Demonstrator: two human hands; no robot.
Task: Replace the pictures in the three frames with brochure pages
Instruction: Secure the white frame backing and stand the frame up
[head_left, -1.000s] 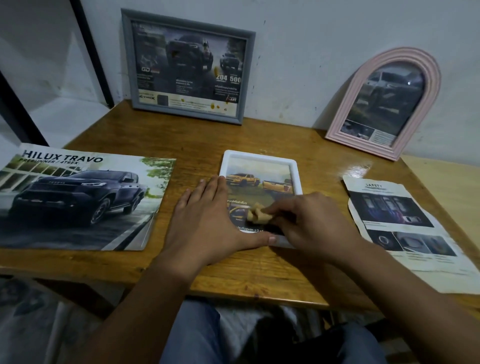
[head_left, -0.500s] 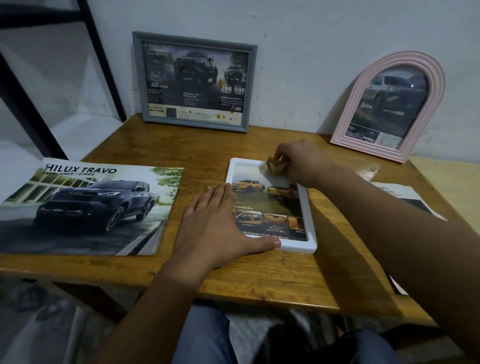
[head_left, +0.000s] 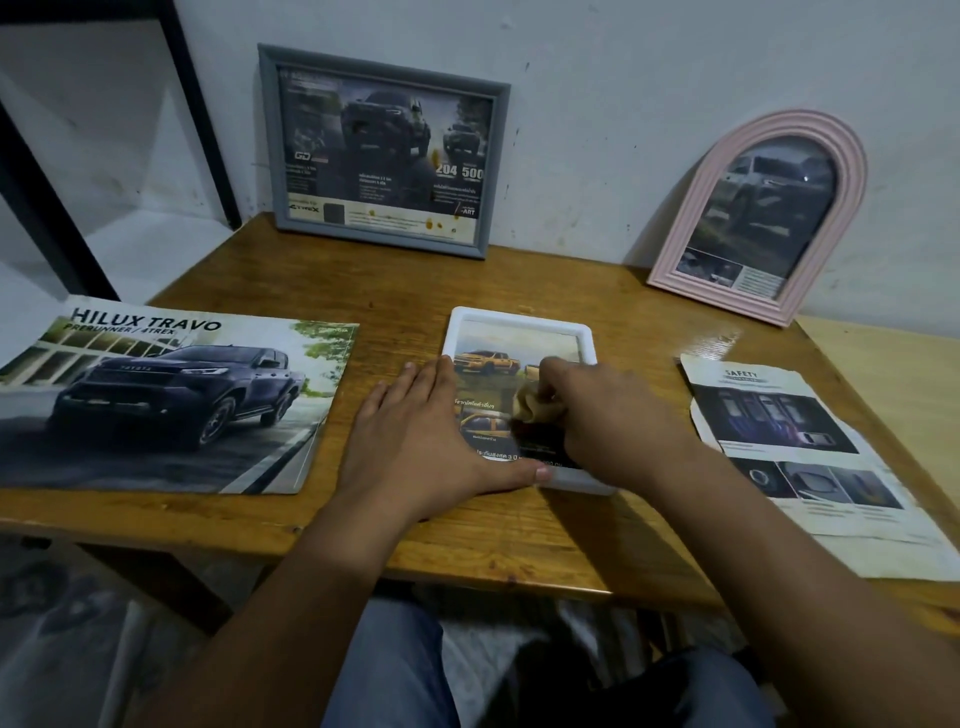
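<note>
on the wooden table (head_left: 519, 280), left hand (head_left: 421, 441) stays flat, fingers spread, pinning the white frame (head_left: 519, 325) at centre. right hand (head_left: 613, 415), fingers pinched on a tan cloth (head_left: 532, 405), has pulled back from the frame's top edge to mid-glass, hiding the lower right corner.

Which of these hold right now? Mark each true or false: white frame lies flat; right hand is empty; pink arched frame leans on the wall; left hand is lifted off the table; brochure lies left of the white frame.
1. The white frame lies flat on the table. True.
2. The right hand is empty. False: it holds a small wad of cloth on the frame's glass.
3. The pink arched frame leans on the wall. True.
4. The left hand is lifted off the table. False: it lies flat, bracing the frame's left edge.
5. The brochure lies left of the white frame. True.
</note>
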